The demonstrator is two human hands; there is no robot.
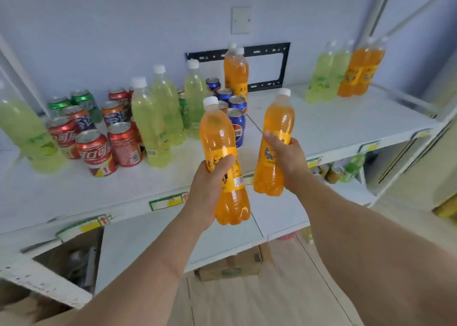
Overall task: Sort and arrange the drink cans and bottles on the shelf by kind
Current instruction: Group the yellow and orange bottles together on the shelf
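Orange soda bottle (pixel 223 162) gripped upright in left hand (pixel 210 189) at centre frame; second orange bottle (pixel 274 143) clasped by right hand (pixel 286 157) just right, above white shelf (pixel 333 123).

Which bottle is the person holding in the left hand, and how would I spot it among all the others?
Start at the white shelf and come forward to the two raised hands. The left hand grips an orange bottle with a white cap around its yellow label. Unlike the right hand's twin, its barcode faces you.
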